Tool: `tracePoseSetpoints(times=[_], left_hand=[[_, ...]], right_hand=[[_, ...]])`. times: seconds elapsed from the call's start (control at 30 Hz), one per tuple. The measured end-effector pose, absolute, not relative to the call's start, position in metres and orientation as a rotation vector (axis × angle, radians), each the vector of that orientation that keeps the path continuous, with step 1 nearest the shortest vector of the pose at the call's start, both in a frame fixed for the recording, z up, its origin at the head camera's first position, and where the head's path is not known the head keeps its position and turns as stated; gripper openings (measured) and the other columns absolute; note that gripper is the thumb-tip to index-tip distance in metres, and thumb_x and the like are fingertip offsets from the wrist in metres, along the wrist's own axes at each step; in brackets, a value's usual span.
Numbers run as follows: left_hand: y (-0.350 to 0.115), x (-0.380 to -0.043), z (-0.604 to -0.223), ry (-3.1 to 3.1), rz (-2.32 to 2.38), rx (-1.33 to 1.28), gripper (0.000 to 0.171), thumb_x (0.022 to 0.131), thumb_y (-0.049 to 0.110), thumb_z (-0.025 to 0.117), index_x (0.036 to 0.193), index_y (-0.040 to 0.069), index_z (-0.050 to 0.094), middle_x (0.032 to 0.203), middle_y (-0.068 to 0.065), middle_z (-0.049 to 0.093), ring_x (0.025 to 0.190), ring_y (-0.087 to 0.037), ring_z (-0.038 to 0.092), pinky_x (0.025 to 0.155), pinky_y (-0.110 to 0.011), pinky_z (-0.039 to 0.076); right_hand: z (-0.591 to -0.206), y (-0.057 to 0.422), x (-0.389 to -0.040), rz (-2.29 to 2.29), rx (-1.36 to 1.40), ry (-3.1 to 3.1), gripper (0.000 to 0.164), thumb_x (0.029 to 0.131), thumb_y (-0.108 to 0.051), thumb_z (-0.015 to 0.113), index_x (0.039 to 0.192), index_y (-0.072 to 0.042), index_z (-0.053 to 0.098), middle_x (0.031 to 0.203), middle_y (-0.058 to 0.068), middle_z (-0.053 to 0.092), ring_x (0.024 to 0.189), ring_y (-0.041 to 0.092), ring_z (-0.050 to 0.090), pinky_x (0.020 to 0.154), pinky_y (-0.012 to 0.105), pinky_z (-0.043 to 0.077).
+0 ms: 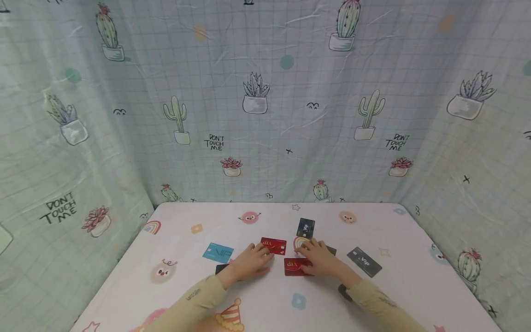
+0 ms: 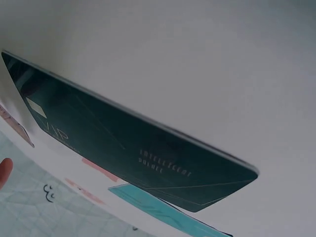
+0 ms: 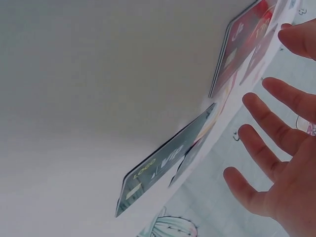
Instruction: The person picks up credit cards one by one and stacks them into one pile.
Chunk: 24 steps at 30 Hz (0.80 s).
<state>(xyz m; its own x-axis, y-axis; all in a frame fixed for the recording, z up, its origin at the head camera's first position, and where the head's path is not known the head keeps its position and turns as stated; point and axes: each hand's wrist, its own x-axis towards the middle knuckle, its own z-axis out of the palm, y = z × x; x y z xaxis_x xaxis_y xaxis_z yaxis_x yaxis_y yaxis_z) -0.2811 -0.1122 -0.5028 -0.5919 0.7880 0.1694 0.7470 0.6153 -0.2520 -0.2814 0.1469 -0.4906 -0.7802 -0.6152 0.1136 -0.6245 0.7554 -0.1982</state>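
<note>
My left hand is low over the table, its fingers loosely bent at the lower right part of a red VIP card. Under its wrist lies a dark VIP card, partly hidden in the head view. In the left wrist view only one fingertip shows. My right hand hovers with fingers spread, its thumb overlapping a second red card. A dark card is partly hidden behind that hand. In the right wrist view, the right fingers grip nothing.
A blue card lies left of the left hand. Dark VIP cards lie beyond the right hand and to its right. Another dark object is partly under the right sleeve. A patterned curtain surrounds the table's back and sides.
</note>
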Motion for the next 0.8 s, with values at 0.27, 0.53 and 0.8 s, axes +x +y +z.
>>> tracePoseSetpoints(times=[0.27, 0.53, 0.8], left_hand=[[-0.116, -0.288, -0.506, -2.604, 0.198, -1.232, 0.046, 0.084, 0.040, 0.056, 0.122, 0.015, 0.053, 0.119, -0.001, 0.056, 0.113, -0.019, 0.048, 0.092, -0.039, 0.043], [-0.117, -0.295, -0.507, -2.594, 0.174, -1.219, 0.047, 0.083, 0.040, 0.058, 0.122, 0.014, 0.053, 0.119, -0.002, 0.057, 0.109, -0.019, 0.050, 0.091, -0.038, 0.044], [-0.118, -0.297, -0.503, -2.587, 0.186, -1.199, 0.047, 0.083, 0.040, 0.058, 0.121, 0.013, 0.053, 0.115, -0.002, 0.058, 0.104, -0.019, 0.050, 0.089, -0.037, 0.044]], right_hand=[[-0.488, 0.139, -0.286, 0.341, 0.995, -2.881, 0.041, 0.078, -0.029, 0.066, 0.115, -0.014, 0.055, 0.104, 0.002, 0.053, 0.094, 0.018, 0.038, 0.083, 0.046, 0.035], [-0.490, 0.130, -0.294, 0.370, 0.969, -2.868, 0.042, 0.077, -0.029, 0.066, 0.114, -0.013, 0.055, 0.108, 0.003, 0.054, 0.098, 0.020, 0.040, 0.085, 0.048, 0.036], [-0.489, 0.124, -0.300, 0.339, 0.907, -2.897, 0.048, 0.076, -0.034, 0.067, 0.118, -0.014, 0.053, 0.105, 0.003, 0.055, 0.097, 0.019, 0.041, 0.085, 0.048, 0.037]])
